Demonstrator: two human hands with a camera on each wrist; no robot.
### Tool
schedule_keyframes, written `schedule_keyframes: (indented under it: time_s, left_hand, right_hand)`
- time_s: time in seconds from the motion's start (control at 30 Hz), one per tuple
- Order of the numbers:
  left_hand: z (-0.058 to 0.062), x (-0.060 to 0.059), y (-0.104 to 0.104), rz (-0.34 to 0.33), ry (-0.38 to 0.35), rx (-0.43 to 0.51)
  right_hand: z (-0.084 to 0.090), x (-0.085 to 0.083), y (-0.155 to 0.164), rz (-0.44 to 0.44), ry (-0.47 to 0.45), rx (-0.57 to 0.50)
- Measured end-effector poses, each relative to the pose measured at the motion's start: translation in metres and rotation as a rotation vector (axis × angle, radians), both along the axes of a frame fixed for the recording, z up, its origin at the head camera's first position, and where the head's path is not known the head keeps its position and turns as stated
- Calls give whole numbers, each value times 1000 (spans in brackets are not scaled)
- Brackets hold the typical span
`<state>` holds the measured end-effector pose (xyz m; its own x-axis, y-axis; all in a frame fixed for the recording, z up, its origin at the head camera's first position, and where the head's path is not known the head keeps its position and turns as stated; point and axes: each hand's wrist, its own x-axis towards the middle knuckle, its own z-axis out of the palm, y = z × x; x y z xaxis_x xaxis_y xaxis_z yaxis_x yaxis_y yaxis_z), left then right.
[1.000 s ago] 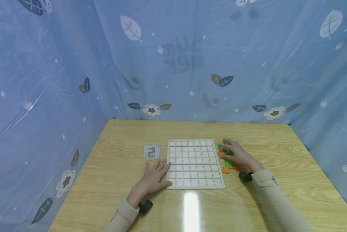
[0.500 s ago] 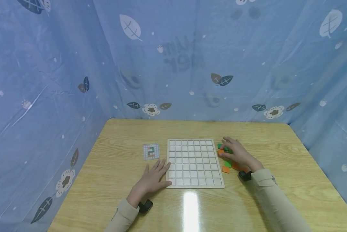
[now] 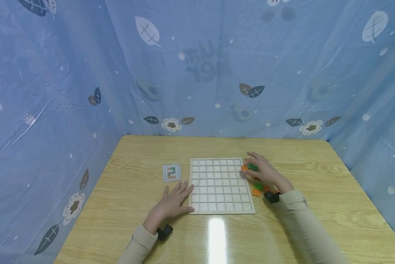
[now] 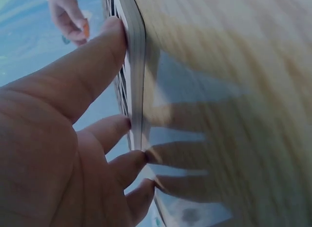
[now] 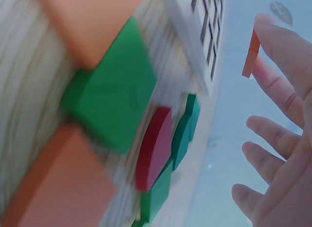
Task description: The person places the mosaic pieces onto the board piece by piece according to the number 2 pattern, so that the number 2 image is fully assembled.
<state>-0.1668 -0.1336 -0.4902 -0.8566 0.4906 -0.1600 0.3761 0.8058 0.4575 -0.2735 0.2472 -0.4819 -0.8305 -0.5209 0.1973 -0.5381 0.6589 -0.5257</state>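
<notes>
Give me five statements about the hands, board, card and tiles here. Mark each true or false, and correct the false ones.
1. The right hand has an orange tile in its grip. True.
2. The left hand touches the left edge of the grid board. True.
3. The held tile lies flat in the board's middle. False: it is pinched near the board's right edge.
4. The patterned card lies right of the board. False: it lies to the left.
5. Every tile in view is orange. False: there are green tiles too.
</notes>
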Motion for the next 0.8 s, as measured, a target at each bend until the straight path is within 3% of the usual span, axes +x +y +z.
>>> schedule_keyframes:
  time_s: [0.23, 0.57, 0.8]
  left_hand:
    - [1, -1, 1, -6, 0, -36]
    - [4, -4, 1, 7, -41, -25]
    - [2, -5, -2, -3, -31, -9]
  right_hand:
    - [1, 0, -16, -18, -61, -19]
    - [4, -2, -37, -10, -74, 1]
    - [7, -3, -52, -7, -71, -5]
